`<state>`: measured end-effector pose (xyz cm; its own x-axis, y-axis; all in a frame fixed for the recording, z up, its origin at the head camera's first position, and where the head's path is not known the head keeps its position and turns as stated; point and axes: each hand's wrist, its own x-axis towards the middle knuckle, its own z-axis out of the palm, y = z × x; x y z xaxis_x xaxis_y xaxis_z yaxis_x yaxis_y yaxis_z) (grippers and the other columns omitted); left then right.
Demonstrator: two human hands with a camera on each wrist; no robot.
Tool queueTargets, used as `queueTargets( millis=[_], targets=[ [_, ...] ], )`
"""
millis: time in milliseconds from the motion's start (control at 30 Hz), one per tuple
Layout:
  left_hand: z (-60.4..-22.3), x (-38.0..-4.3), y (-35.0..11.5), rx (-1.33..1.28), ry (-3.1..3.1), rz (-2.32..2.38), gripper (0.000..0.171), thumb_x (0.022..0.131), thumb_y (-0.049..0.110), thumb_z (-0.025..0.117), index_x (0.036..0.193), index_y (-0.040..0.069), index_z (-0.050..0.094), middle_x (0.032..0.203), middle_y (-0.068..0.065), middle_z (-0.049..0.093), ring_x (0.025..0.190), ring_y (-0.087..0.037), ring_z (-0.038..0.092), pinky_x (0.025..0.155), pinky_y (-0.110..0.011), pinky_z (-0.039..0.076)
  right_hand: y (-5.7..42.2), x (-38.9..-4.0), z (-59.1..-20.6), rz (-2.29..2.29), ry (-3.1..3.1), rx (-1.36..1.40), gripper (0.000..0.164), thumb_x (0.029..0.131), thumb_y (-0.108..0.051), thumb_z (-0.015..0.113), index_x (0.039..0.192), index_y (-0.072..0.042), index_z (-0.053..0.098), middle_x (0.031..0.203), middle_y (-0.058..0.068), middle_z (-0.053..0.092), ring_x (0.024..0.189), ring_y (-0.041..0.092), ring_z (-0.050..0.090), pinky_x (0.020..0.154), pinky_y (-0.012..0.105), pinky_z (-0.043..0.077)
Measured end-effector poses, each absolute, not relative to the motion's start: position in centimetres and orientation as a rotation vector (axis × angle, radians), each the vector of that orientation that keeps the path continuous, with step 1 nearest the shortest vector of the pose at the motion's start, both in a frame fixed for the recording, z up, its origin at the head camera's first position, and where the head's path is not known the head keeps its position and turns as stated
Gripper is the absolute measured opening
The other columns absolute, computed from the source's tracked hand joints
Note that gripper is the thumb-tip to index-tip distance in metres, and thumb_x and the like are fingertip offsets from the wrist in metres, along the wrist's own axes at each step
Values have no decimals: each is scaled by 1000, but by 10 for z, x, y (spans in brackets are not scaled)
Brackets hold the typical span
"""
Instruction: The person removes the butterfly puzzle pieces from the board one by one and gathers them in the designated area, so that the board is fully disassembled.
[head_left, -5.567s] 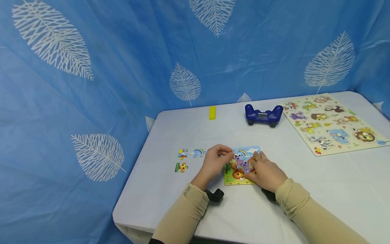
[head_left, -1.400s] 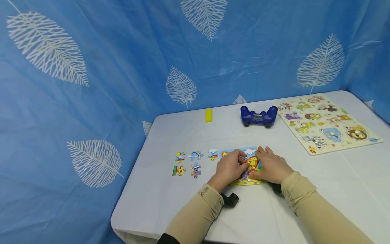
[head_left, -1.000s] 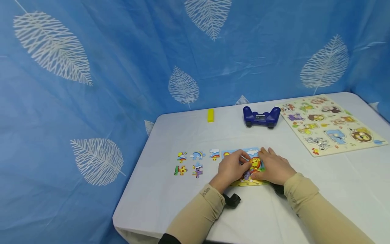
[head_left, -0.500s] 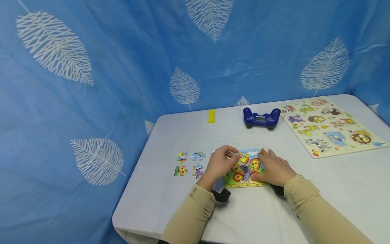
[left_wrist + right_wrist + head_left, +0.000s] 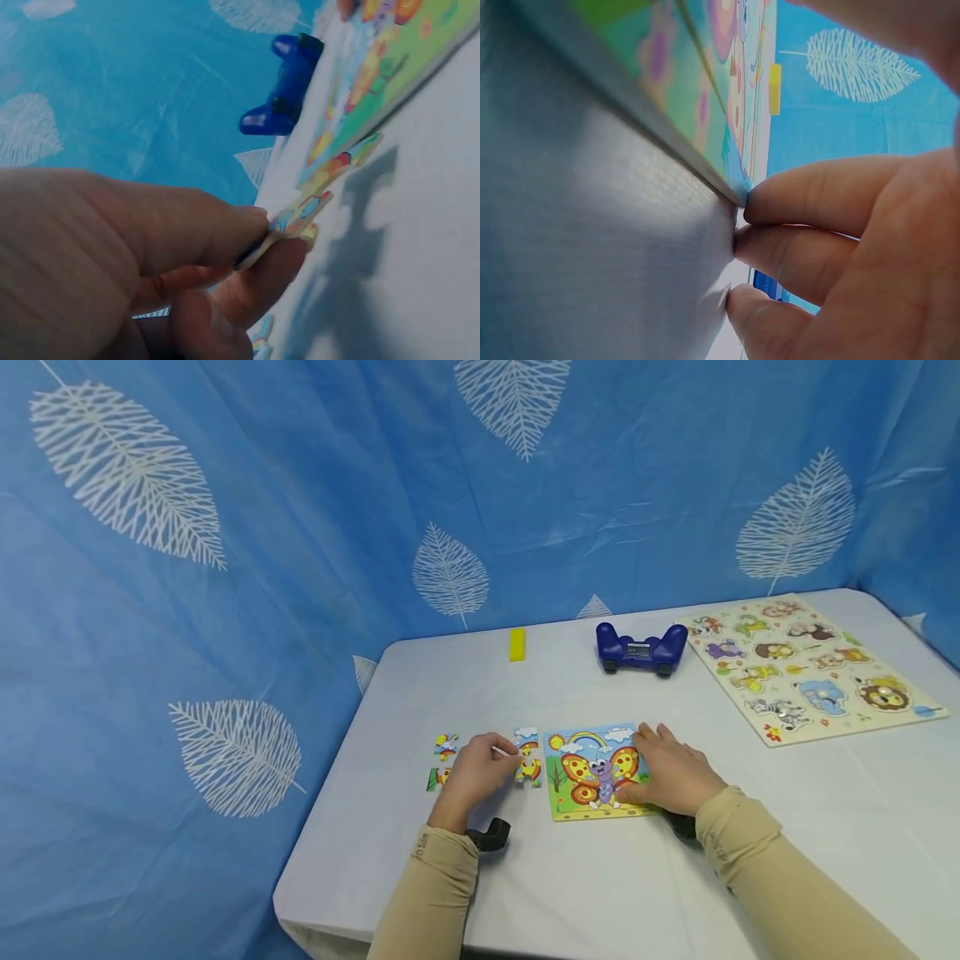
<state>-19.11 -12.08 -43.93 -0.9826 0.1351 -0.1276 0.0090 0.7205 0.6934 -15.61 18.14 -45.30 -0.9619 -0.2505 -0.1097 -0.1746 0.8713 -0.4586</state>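
My left hand (image 5: 480, 768) pinches a red-and-yellow jigsaw piece (image 5: 304, 214) between thumb and finger; in the left wrist view it casts a shadow on the white cloth. In the head view that piece (image 5: 530, 771) is just below a sky-and-cloud piece (image 5: 527, 734). The butterfly puzzle board (image 5: 588, 814) lies flat to the right. My right hand (image 5: 671, 774) rests at the board's right side, thumb over the picture, fingertips (image 5: 761, 202) touching the corner. Two more pieces, a rainbow-coloured one (image 5: 446, 746) and a green-and-yellow one (image 5: 437, 778), lie left of my left hand, which partly covers the lower one.
A blue game controller (image 5: 641, 649) and a yellow block (image 5: 517, 644) lie toward the back of the table (image 5: 585, 893). A large animal peg puzzle (image 5: 795, 672) covers the back right. Blue leaf-patterned cloth (image 5: 315, 568) hangs behind and at the left.
My left hand has lifted the red-and-yellow piece from over the board and carried it left to the loose pieces, uncovering the butterfly picture. Earlier, a purple piece joined them. My right hand stays at the board.
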Motion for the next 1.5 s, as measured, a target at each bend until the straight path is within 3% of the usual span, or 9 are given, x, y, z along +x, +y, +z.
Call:
queueTargets(
  millis=[100,333,467,700,900,1033,1500],
  targets=[
    [-444,-191,-116,114,2845,978,12,96,30,72,103,20,71,85,4,70,70,-12,61,65,-33,48,182,-156,-453,-677,2873,-328,106,79,-58,82,149,11,42,160,35,30,147,59,21,109,77,27],
    [-445,-189,-108,90,2947,916,7,99,27,69,102,20,69,85,2,69,66,-13,58,61,-32,46,183,-152,-451,-719,2879,-391,106,82,-58,80,153,10,38,162,33,26,149,57,17,111,76,23],
    [-443,-187,-109,34,2934,884,15,97,32,71,104,20,68,91,2,72,70,-12,61,62,-31,49,178,-150,-450,-820,2857,-565,97,89,-53,76,155,7,37,165,29,25,153,53,15,114,74,19],
    [-443,-183,-112,31,2945,817,33,85,38,84,104,17,66,87,2,64,70,-16,55,61,-31,44,169,-148,-451,-839,2828,-775,89,91,-53,74,151,7,45,162,30,32,151,53,22,113,73,26],
    [-443,-182,-110,34,2993,693,38,83,44,85,102,17,66,88,3,64,69,-14,54,60,-29,43,162,-145,-451,-957,2770,-806,78,96,-44,72,152,4,45,164,27,31,151,51,25,114,70,28],
    [-442,-182,-109,60,3014,654,39,82,45,86,101,16,67,89,4,66,70,-13,55,60,-29,45,157,-142,-450,-1062,2711,-764,76,98,-46,69,154,0,44,166,23,27,152,49,24,117,69,25],
    [-447,-182,-106,131,3087,539,36,86,47,83,103,19,68,87,6,63,68,-10,53,56,-27,41,157,-143,-459,-885,2772,-805,73,95,-39,74,148,4,50,161,30,33,150,53,25,112,70,30]
  ],
)
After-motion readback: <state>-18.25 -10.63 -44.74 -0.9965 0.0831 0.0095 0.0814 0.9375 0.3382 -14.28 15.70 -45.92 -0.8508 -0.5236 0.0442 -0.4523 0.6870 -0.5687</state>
